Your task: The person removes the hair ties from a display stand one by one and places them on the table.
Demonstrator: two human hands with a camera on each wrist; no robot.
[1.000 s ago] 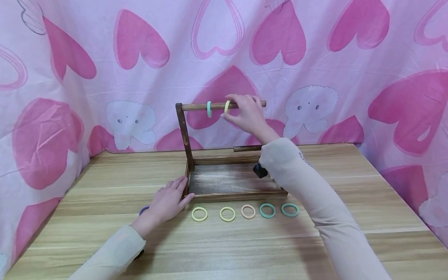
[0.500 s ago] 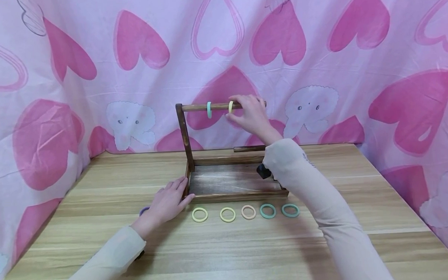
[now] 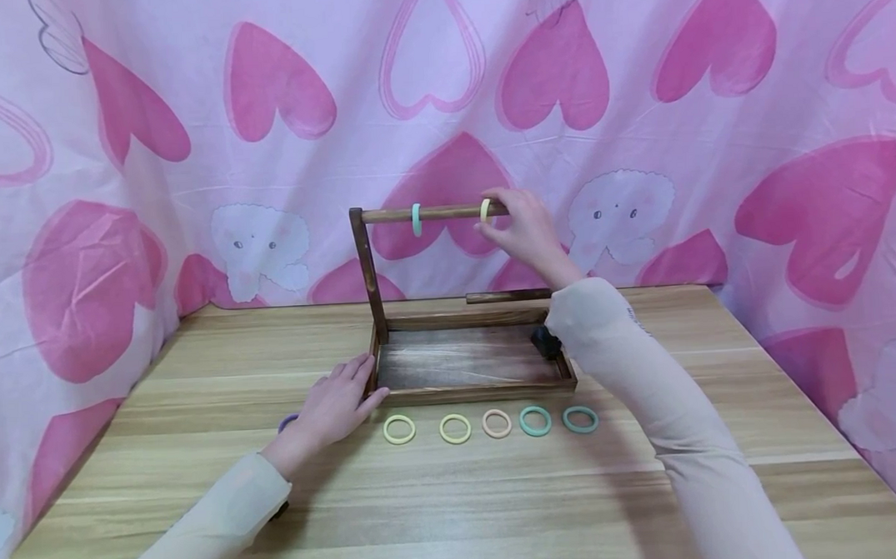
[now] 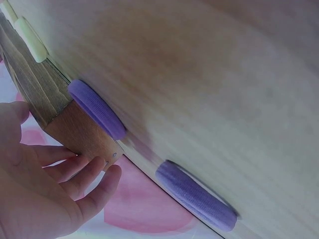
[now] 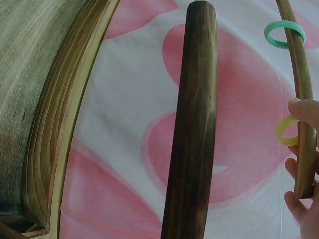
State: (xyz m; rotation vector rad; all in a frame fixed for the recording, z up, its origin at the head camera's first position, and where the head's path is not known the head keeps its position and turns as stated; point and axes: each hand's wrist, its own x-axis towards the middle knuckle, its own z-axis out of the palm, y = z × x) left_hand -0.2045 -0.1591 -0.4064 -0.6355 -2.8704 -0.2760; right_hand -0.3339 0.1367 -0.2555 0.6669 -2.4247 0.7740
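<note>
Up at the top rod (image 3: 448, 213) of a wooden stand, my right hand (image 3: 527, 228) pinches a yellow hair tie (image 3: 486, 212) between thumb and fingertips. The tie loops around the rod near its free right end, which the hand hides. Farther left on the same rod hangs a mint green hair tie (image 5: 284, 35). My left hand (image 3: 336, 401) rests against the left end of the stand's tray base (image 3: 475, 392), fingers loosely extended. In the left wrist view, two purple hair ties (image 4: 97, 109) lie on the table near that hand; the head view mostly hides them.
In front of the tray lies a row of hair ties: two yellow (image 3: 399, 430), one peach (image 3: 497, 423) and two green (image 3: 535, 421). A lower, shorter rod (image 3: 507, 296) extends above the tray's back. A heart-print curtain (image 3: 286, 178) hangs behind the wooden table (image 3: 443, 513).
My right hand has moved right along the top rod, bringing the yellow hair tie toward the free end. The green hair tie and my left hand have stayed in place.
</note>
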